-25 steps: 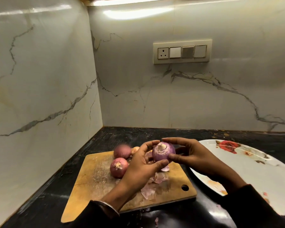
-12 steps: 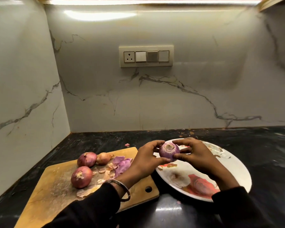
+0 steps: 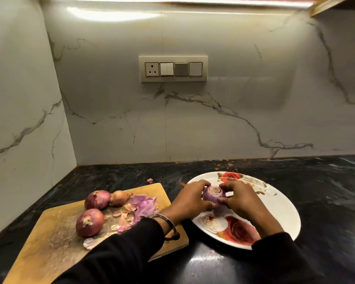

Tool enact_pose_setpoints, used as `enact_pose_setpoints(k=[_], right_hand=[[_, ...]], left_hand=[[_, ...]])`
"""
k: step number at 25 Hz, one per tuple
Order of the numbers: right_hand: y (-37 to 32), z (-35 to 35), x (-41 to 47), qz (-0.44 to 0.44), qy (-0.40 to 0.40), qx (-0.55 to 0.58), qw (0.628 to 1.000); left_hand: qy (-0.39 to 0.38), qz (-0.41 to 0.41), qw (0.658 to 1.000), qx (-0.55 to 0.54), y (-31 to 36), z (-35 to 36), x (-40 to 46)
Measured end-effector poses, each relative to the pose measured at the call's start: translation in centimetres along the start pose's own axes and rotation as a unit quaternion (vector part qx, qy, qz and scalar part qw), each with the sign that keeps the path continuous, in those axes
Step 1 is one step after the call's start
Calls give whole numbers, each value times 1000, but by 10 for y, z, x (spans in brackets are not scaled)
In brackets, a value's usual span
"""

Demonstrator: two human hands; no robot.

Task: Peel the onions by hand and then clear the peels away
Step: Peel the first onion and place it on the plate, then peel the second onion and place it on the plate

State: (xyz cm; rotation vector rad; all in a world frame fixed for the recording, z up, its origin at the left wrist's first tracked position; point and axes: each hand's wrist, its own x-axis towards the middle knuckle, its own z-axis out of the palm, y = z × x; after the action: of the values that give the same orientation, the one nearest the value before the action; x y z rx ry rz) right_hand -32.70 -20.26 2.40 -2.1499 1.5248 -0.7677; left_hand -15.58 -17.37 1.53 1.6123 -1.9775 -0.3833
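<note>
While three unpeeled onions (image 3: 90,222) lie on the board (image 3: 49,249), our left hand (image 3: 190,199) and right hand (image 3: 239,198) both grip a peeled onion (image 3: 213,194) over the plate (image 3: 283,218).

You have a switch panel (image 3: 173,69) on the marble wall (image 3: 234,99). Below it lies the black counter (image 3: 326,191); lower left of it, a wooden cutting board (image 3: 49,242); lower right, a rose-printed plate (image 3: 275,212).

The left sleeve (image 3: 119,253) hides the near right part of the cutting board (image 3: 55,249) and some peels (image 3: 143,208). Both hands cover the peeled onion's (image 3: 213,194) sides. The table (image 3: 336,191) runs off the right edge.
</note>
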Motion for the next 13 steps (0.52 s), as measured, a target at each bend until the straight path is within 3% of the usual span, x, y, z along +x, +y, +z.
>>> enact_pose_setpoints(k=[3, 6, 10, 13], right_hand=[[-1, 0, -1, -1, -15, 15, 1000], [-7, -1, -5, -19, 31, 37, 999], [-28, 2, -19, -79, 148, 81, 982], [-52, 16, -33, -146, 174, 94, 969]], left_hand=[[-20, -11, 1000, 0, -1, -1, -3], [-13, 2, 1000, -6, 3, -8, -15], [65, 26, 997, -43, 3, -25, -50], [131, 46, 990, -26, -7, -43, -88]])
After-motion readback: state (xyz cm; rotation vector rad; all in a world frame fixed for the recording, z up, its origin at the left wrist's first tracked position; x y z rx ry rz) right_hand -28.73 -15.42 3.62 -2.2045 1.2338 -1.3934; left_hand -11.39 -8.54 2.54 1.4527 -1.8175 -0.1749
